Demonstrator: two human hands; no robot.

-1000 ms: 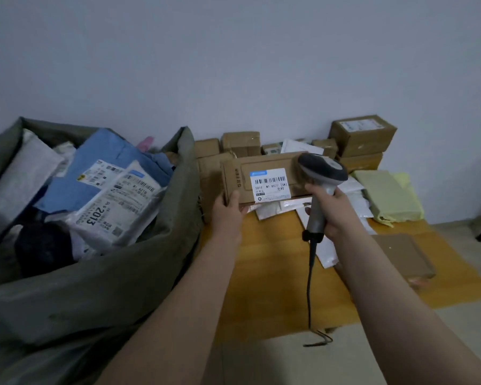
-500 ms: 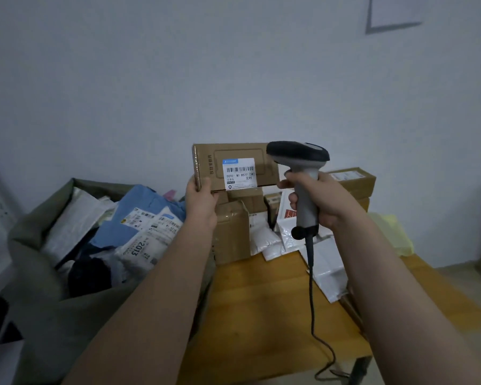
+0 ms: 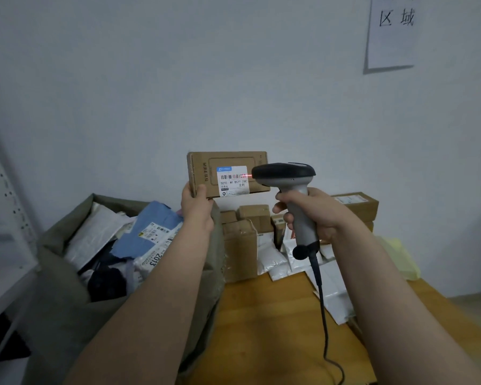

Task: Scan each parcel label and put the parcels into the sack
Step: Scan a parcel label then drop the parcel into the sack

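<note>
Parcel (image 3: 227, 160) raised to scanner (image 3: 285, 175); left hand (image 3: 196, 211) fingers (image 3: 201, 190) pinch its lower-left corner.

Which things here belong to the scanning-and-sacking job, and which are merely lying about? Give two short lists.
Job: held parcel in left hand, its label, scanner in right hand, sack, waiting boxes and white mailers on the table.
Lying about: wall notice, white shelving.
</note>
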